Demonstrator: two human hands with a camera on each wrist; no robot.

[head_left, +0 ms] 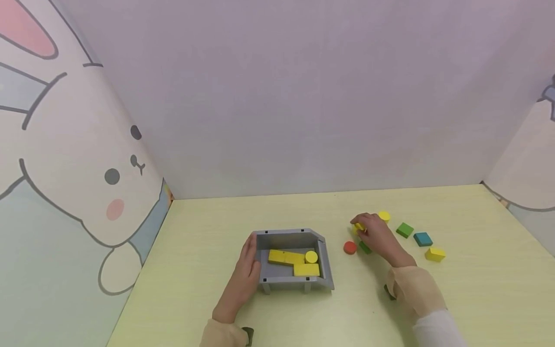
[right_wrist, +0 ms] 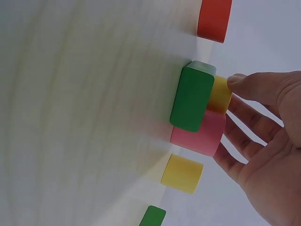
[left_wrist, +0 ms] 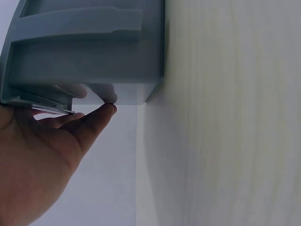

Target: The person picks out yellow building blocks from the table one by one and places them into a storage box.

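Observation:
My left hand (head_left: 247, 270) lies along the left end of a grey plastic bin (head_left: 282, 232), and its fingertips touch the end wall in the left wrist view. Inside the bin are a long yellow block (head_left: 284, 257), a yellow cylinder (head_left: 310, 257) and a shorter yellow block (head_left: 306, 270). Over on the right, my right hand (head_left: 377, 233) pinches a small yellow block (right_wrist: 220, 95) between thumb and fingers. A green block (right_wrist: 193, 99) stands in front of it in the right wrist view, with a pink block (right_wrist: 202, 134) close by the fingers.
Left of the right hand is a red round block (head_left: 350, 247). Beyond and right of it lie a yellow cylinder (head_left: 384, 216), a green block (head_left: 404, 230), a blue block (head_left: 422, 239) and a yellow block (head_left: 435, 254). Walls (head_left: 321, 120) border the pale table.

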